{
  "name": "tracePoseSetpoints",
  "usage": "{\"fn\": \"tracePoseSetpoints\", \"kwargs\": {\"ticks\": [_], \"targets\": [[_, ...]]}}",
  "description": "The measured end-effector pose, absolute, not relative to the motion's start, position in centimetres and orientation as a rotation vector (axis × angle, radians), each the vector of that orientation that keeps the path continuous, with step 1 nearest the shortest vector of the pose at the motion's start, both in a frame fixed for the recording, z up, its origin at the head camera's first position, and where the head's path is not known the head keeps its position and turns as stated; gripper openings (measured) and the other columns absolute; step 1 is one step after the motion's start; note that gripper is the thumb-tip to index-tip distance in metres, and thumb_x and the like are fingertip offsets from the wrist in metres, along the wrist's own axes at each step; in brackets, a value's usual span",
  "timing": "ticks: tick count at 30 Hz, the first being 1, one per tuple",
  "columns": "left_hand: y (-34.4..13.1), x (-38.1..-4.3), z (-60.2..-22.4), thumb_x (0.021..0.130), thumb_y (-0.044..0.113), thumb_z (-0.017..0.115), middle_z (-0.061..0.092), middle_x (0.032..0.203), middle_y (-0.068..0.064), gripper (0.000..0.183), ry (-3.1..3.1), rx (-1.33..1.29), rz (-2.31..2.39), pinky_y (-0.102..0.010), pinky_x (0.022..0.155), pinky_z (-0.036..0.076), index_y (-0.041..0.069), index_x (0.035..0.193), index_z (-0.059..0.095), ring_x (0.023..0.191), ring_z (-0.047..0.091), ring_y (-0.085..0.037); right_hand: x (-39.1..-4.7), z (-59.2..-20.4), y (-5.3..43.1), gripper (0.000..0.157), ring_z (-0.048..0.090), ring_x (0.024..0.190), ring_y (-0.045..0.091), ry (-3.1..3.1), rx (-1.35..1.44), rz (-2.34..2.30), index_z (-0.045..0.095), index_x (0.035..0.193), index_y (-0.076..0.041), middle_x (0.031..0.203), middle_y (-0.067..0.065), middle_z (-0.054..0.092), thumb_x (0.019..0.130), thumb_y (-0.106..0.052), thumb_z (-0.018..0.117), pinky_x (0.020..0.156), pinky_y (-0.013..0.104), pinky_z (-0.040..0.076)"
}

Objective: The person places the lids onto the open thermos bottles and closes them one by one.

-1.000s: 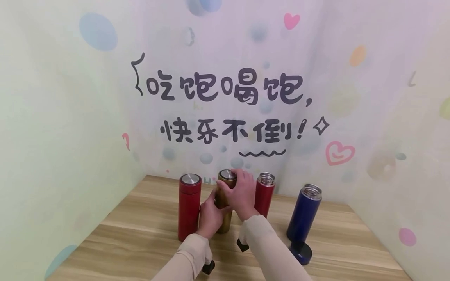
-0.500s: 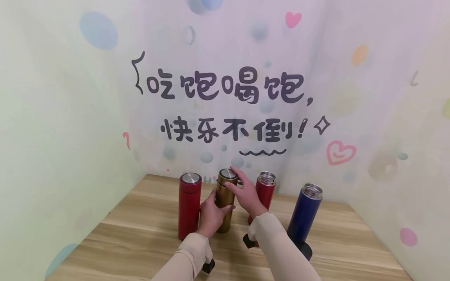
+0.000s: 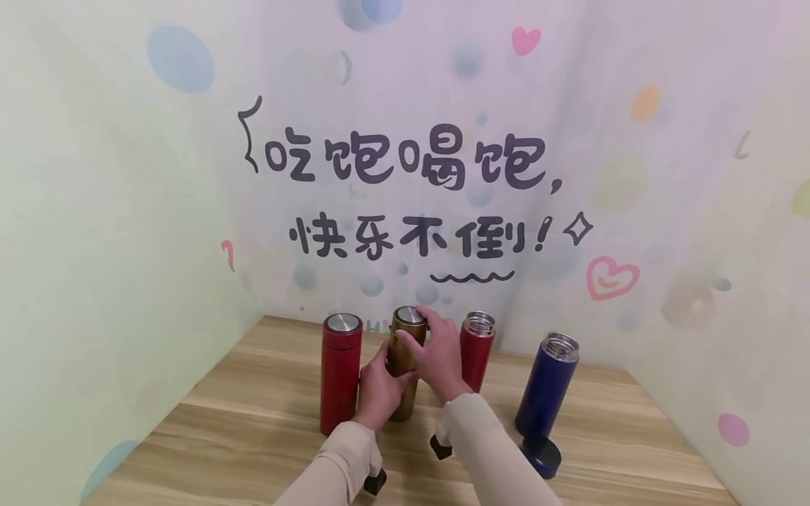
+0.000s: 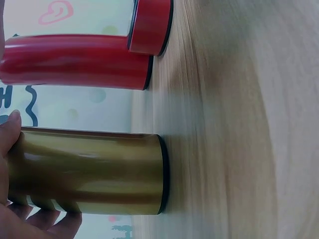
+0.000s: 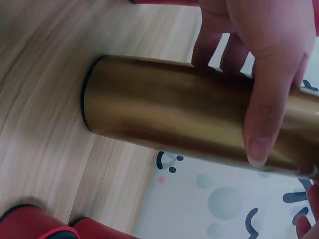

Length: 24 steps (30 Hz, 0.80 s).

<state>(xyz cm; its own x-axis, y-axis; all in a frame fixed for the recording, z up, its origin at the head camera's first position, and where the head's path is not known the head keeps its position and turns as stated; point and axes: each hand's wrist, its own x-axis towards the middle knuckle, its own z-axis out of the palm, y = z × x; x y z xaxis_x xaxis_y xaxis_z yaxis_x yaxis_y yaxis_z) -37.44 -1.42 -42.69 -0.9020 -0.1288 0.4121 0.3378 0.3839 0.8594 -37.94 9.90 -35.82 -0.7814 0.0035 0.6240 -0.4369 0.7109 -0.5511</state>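
Observation:
A gold thermos bottle (image 3: 402,365) stands upright on the wooden table, its silver-topped lid (image 3: 410,315) seated on it. My left hand (image 3: 380,390) grips the bottle's body, thumb in front and fingers round the far side. My right hand (image 3: 441,353) holds the lid at the top, thumb on its near side and fingers at the right and back. In the right wrist view, my left hand (image 5: 269,64) lies across the gold body, while only some right-hand fingertips show at the lower right edge.
A lidded red thermos (image 3: 341,379) stands close left. To the right are an uncapped red thermos (image 3: 477,351) and an uncapped blue one (image 3: 548,386). A blue lid (image 3: 541,457) lies before the blue bottle; a red lid (image 4: 149,27) sits by the open red one.
My right hand loosened and shifted right half a second ago, then came back round the lid. My left hand and the gold bottle have stayed in place.

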Motion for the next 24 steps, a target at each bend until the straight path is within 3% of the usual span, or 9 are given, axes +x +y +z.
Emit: {"fn": "tracePoseSetpoints", "kwargs": {"ticks": [14, 19, 24], "targets": [[-1.6, -37.3, -42.7, 0.078, 0.03, 0.083, 0.06, 0.13, -0.015, 0.08, -2.237, -0.199, -1.567, -0.053, 0.096, 0.047, 0.011, 0.145, 0.044, 0.113, 0.06, -0.033, -37.7, -35.2, 8.6, 0.06, 0.052, 0.095, 0.024, -2.288, 0.205, 0.674, 0.056, 0.119, -0.011, 0.107, 0.006, 0.063, 0.078, -0.05, 0.077, 0.081, 0.039, 0.049], [-1.5, -37.4, -42.9, 0.077, 0.032, 0.083, 0.061, 0.128, -0.014, 0.078, -2.242, -0.197, -1.53, -0.052, 0.095, 0.048, 0.01, 0.142, 0.046, 0.111, 0.061, -0.031, -37.6, -35.0, 9.4, 0.059, 0.05, 0.112, 0.025, -2.365, 0.356, 0.9, 0.048, 0.133, -0.013, 0.126, 0.008, 0.056, 0.086, -0.038, 0.073, 0.095, 0.044, 0.047], [-1.4, -37.4, -42.9, 0.075, 0.033, 0.085, 0.062, 0.126, -0.015, 0.077, -2.222, -0.2, -1.504, -0.051, 0.095, 0.048, 0.01, 0.139, 0.049, 0.109, 0.062, -0.031, -37.9, -34.4, 10.7, 0.059, 0.041, 0.131, 0.027, -2.414, 0.572, 1.258, 0.042, 0.147, -0.021, 0.145, 0.007, 0.045, 0.093, -0.027, 0.066, 0.106, 0.052, 0.036]]}}
